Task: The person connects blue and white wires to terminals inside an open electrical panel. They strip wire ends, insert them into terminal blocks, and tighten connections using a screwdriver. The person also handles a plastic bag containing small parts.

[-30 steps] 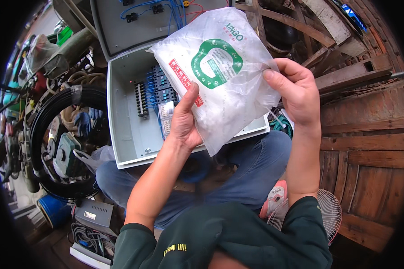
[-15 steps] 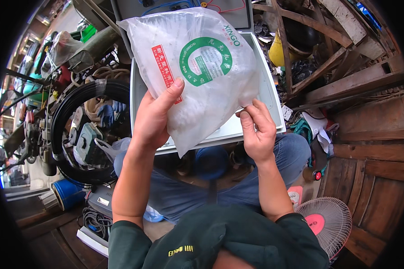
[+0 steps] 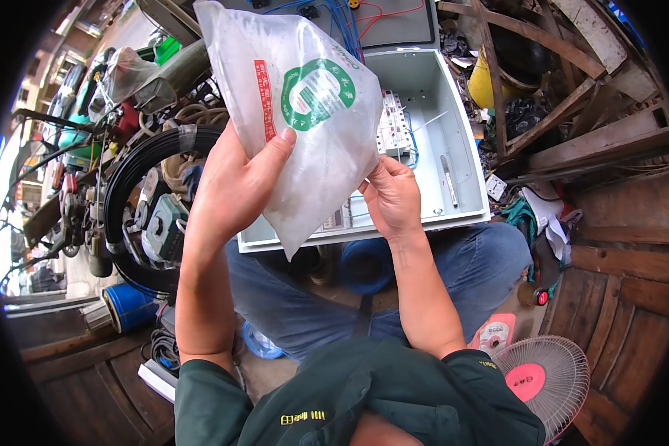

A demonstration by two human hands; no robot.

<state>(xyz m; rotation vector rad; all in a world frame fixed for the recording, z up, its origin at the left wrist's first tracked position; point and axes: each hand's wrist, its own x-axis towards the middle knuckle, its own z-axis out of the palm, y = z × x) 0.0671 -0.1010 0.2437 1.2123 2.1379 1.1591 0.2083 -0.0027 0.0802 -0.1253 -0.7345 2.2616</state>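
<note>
A translucent white plastic bag (image 3: 323,160) with green and red print is held up between my hands. My left hand (image 3: 238,178) grips its left edge, thumb on the front and fingers behind. At the bag's lower right edge, my right hand (image 3: 390,193) pinches the plastic with thumb and fingers. Whatever lies inside the bag cannot be made out. Behind and below it, a pale grey metal electrical box (image 3: 464,171) rests across my knees. A row of circuit breakers (image 3: 395,134) with blue wires shows inside it, and a marker pen (image 3: 449,181) lies at its right.
The box's raised lid (image 3: 401,30) carries blue and red wires. A black coil of hose (image 3: 119,215) and assorted tools crowd the left. A pink fan (image 3: 531,379) stands at lower right, near a wooden panel (image 3: 624,282). A blue can (image 3: 130,306) lies at lower left.
The bag has shifted left and tilted, uncovering the breakers and marker pen in the box. My right hand has moved left with the bag's edge.
</note>
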